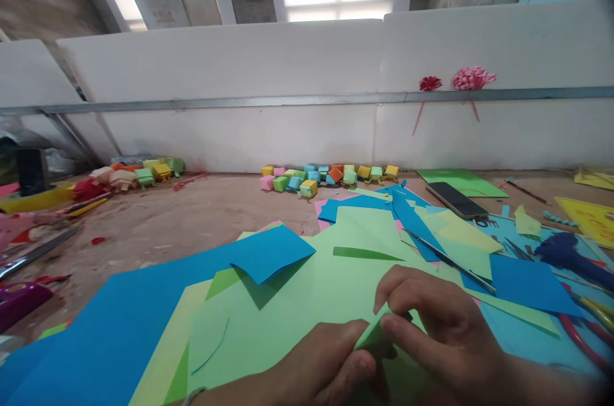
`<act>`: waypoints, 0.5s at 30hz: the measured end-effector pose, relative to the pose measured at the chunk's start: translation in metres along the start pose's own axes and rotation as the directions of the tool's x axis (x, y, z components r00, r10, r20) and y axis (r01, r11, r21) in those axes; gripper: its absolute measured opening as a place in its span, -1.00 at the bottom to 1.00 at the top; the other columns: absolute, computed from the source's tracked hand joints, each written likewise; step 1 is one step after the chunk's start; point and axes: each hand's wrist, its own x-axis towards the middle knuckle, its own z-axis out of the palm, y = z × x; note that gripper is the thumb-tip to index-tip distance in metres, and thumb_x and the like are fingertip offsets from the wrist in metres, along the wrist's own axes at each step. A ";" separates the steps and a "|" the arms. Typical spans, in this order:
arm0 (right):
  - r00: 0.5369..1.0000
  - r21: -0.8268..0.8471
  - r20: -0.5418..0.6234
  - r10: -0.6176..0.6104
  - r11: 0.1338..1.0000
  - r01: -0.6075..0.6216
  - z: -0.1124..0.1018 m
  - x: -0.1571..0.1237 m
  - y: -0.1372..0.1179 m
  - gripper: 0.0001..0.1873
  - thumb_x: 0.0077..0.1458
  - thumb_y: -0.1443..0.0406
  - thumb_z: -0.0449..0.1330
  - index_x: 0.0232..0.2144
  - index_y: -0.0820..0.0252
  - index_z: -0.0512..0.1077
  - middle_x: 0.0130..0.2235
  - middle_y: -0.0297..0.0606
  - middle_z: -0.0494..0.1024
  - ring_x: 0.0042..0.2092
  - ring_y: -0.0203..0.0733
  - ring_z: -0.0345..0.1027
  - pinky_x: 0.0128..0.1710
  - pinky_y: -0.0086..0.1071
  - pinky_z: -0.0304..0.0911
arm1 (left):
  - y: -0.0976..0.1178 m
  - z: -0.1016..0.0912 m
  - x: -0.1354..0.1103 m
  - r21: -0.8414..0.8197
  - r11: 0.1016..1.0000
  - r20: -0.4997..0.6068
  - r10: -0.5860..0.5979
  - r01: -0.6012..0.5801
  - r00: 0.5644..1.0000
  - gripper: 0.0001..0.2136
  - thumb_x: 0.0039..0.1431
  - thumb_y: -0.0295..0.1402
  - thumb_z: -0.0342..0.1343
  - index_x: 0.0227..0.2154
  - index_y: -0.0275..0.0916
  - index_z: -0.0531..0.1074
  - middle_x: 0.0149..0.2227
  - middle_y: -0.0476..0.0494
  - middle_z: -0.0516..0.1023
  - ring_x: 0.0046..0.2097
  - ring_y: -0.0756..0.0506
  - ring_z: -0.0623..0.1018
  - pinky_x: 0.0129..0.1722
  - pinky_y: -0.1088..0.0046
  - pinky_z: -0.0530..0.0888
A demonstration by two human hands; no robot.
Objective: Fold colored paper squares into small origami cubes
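The left hand (330, 351) is pinching the near, lower end of a small folded paper (375, 333), and the right hand (441, 316) is pinching its far, upper end between thumb and fingers. The paper is lying between the 2 hands, over a large pale green sheet (297, 316), its visible long edge slanting up and rightward, away from the person. Neither hand is sitting nearer: both are touching it. Fingers are hiding its underside.

The folded green piece (373, 334) was matt paper, as was the smooth blue sheet (129, 310); towards the far edge of the scuffed table (225, 208), the phone (455, 200) looked smooth and glossy.
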 end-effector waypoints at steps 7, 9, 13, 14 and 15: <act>0.999 0.014 -0.034 -0.002 1.000 0.002 0.000 0.001 0.000 -0.80 0.06 0.47 0.15 -0.55 0.17 0.32 -0.47 -0.32 0.46 -0.45 -0.31 0.35 -0.48 -0.46 0.28 | -0.016 0.001 0.002 0.297 0.935 -0.159 0.249 -0.194 0.955 -0.48 0.35 0.04 -0.24 -0.31 -0.28 0.45 -0.37 -0.17 0.41 -0.32 -0.08 0.41 -0.31 0.45 0.35; 0.999 0.015 -0.039 0.018 1.000 -0.017 -0.001 0.000 0.002 -0.82 0.08 0.45 0.16 -0.53 0.16 0.34 -0.45 -0.31 0.47 -0.44 -0.29 0.36 -0.46 -0.44 0.29 | -0.018 0.001 0.001 0.313 0.929 -0.201 0.267 -0.197 0.942 -0.50 0.35 0.03 -0.19 -0.31 -0.28 0.46 -0.39 -0.15 0.39 -0.34 -0.07 0.41 -0.34 0.47 0.34; 0.997 0.019 -0.067 0.037 0.999 -0.036 -0.002 -0.002 0.006 -0.84 0.07 0.45 0.19 -0.49 0.15 0.35 -0.43 -0.33 0.48 -0.41 -0.29 0.37 -0.43 -0.43 0.31 | -0.018 0.001 -0.001 0.311 0.934 -0.254 0.262 -0.178 0.931 -0.51 0.37 0.00 -0.18 -0.41 -0.28 0.45 -0.46 -0.07 0.32 -0.40 -0.02 0.36 -0.40 0.51 0.30; 0.996 0.023 -0.075 0.037 0.999 -0.036 -0.002 -0.002 0.006 -0.83 0.06 0.45 0.20 -0.49 0.14 0.34 -0.43 -0.34 0.48 -0.41 -0.29 0.38 -0.42 -0.44 0.31 | -0.018 0.001 -0.001 0.308 0.935 -0.251 0.259 -0.176 0.933 -0.50 0.38 -0.01 -0.20 -0.42 -0.28 0.45 -0.47 -0.07 0.31 -0.40 -0.02 0.36 -0.40 0.51 0.29; 0.996 0.027 -0.083 0.038 0.999 -0.036 -0.001 -0.003 0.006 -0.82 0.05 0.46 0.21 -0.49 0.14 0.33 -0.43 -0.35 0.49 -0.41 -0.30 0.38 -0.42 -0.45 0.31 | -0.018 0.001 -0.001 0.308 0.935 -0.245 0.258 -0.177 0.935 -0.49 0.38 -0.01 -0.22 -0.42 -0.28 0.44 -0.46 -0.07 0.30 -0.40 -0.02 0.36 -0.40 0.51 0.29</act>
